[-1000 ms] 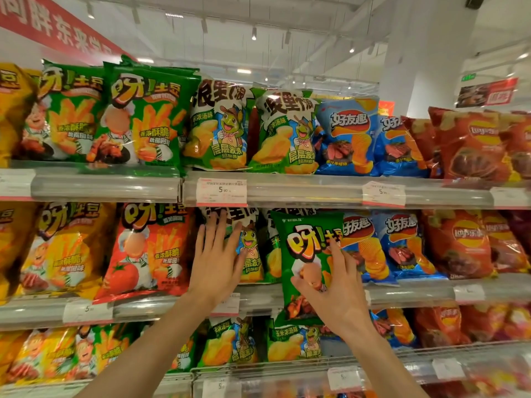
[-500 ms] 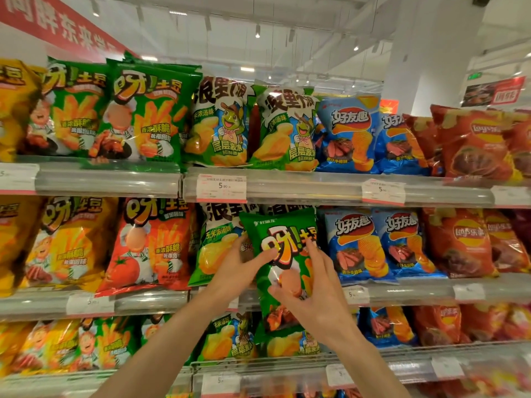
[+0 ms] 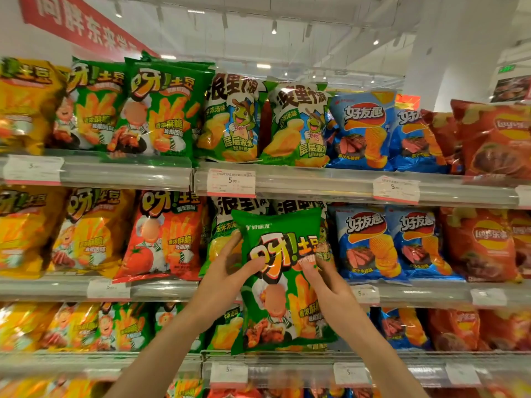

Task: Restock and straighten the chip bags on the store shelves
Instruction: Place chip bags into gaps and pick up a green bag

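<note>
A green potato-stick chip bag hangs upright in front of the middle shelf, held by both hands. My left hand grips its left edge, thumb across the front near the logo. My right hand holds the right side, thumb on the front. Behind the bag stand green and white wavy-chip bags, partly hidden. Matching green potato-stick bags stand on the top shelf at the left.
Red tomato bag and yellow bags fill the middle shelf left. Blue bags and red bags stand to the right. Shelf rails with price tags run across each level. A lower shelf holds more bags.
My left hand left the shelf bags and took the green bag's left edge. Both hands lifted the bag up and slightly left, in front of the wavy-chip bags.
</note>
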The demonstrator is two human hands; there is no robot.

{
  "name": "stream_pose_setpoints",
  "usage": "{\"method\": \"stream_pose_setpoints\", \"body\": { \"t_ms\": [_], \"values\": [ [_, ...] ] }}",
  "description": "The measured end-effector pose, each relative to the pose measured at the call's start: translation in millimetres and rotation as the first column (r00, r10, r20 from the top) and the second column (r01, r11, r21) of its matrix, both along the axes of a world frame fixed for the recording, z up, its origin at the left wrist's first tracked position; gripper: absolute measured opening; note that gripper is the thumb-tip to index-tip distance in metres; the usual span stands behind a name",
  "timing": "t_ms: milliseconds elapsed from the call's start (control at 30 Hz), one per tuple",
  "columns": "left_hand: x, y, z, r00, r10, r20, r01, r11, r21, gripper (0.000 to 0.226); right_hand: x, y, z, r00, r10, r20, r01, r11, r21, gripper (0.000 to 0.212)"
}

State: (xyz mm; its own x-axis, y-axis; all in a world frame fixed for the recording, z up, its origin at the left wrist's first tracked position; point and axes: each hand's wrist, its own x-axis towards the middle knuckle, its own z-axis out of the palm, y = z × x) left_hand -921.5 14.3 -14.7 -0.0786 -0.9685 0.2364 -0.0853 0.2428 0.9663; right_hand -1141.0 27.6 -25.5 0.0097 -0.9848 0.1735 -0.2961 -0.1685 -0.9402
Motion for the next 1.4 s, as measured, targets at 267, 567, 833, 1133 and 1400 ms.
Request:
{"method": "stream_pose_setpoints", "body": {
  "t_ms": [267,567,833,1133,1400],
  "values": [
    [54,46,-7,0.983,0.179,-0.026,-0.178,0.983,0.035,0.066,60,3,-9,0.992,0.129,0.014,-0.129,0.991,0.024,0.064],
    [196,102,-6,0.924,0.375,-0.076,-0.375,0.927,0.016,0.067,215,12,3,0.94,0.339,0.044,-0.342,0.937,0.074,0.027],
    [362,159,-2,0.85,0.515,-0.11,-0.519,0.854,-0.012,0.05,401,37,4,0.852,0.519,0.07,-0.522,0.852,0.027,0.075],
    [518,191,-17,0.713,0.69,-0.122,-0.696,0.718,-0.011,0.051,584,42,-9,0.764,0.632,0.131,-0.642,0.765,0.054,0.094],
    [661,160,-29,0.676,0.736,-0.03,-0.736,0.676,-0.005,0.05,731,7,-24,0.744,0.66,0.103,-0.667,0.742,0.069,0.115]
  ]
}}
